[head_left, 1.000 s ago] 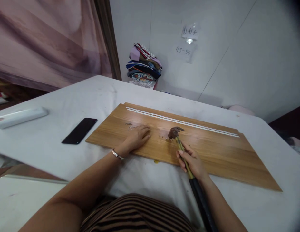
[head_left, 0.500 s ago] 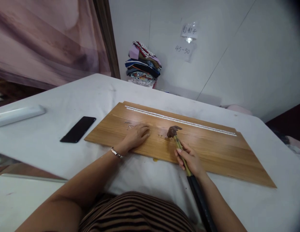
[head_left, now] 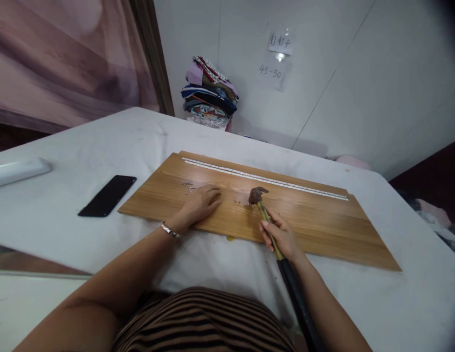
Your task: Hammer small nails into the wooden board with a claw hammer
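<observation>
My right hand (head_left: 280, 233) is wrapped around the yellow part of a claw hammer's handle (head_left: 274, 242), above its black grip. The rusty hammer head (head_left: 255, 195) is at the middle of a brown wood-grain board (head_left: 322, 225), just right of a short row of nails (head_left: 238, 202). Whether it touches a nail cannot be made out. On the board's left part, my left hand (head_left: 201, 203) lies palm down, fingers extended and slightly bent, holding nothing visible. Several loose nails (head_left: 188, 188) lie just beyond it. Two white measuring strips (head_left: 264, 180) run along the board's far side.
The board rests on a white-covered table (head_left: 150, 142). A black phone (head_left: 108, 195) lies left of the board, with a white rounded object (head_left: 20, 171) farther left. Folded cloths (head_left: 210, 93) are stacked beyond the table by the wall.
The whole view has shifted slightly, so the board and both hands appear a little farther left and higher. My left hand stays on the board, and my right hand keeps its grip on the hammer.
</observation>
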Demonstrator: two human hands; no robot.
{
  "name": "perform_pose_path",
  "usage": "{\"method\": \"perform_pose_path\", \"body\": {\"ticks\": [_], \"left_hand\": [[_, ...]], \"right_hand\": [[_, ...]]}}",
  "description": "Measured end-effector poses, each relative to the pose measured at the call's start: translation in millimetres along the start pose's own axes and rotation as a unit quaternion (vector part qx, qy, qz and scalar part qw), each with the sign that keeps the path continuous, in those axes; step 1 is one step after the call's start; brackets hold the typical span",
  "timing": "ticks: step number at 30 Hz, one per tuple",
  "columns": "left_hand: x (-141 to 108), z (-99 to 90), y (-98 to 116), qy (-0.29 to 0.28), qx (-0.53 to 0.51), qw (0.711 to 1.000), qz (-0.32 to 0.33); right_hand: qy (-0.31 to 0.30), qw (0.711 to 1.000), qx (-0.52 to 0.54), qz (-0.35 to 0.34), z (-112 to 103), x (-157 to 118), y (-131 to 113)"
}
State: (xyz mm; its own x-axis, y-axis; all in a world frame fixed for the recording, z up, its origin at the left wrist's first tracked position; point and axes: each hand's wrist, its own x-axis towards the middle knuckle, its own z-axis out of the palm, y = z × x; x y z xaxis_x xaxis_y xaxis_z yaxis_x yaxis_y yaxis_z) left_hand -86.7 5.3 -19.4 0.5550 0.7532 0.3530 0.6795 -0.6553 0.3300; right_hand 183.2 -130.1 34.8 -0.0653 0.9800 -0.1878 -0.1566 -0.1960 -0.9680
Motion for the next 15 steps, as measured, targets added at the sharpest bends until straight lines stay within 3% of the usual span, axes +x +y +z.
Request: {"method": "perform_pose_path", "body": {"ticks": [15], "left_hand": [[0.1, -0.1, 1.2, 0.003, -0.006, 1.000, -0.007]], "right_hand": [[-0.003, 1.000, -0.001, 0.008, -4.1, 1.0, 3.7]]}}
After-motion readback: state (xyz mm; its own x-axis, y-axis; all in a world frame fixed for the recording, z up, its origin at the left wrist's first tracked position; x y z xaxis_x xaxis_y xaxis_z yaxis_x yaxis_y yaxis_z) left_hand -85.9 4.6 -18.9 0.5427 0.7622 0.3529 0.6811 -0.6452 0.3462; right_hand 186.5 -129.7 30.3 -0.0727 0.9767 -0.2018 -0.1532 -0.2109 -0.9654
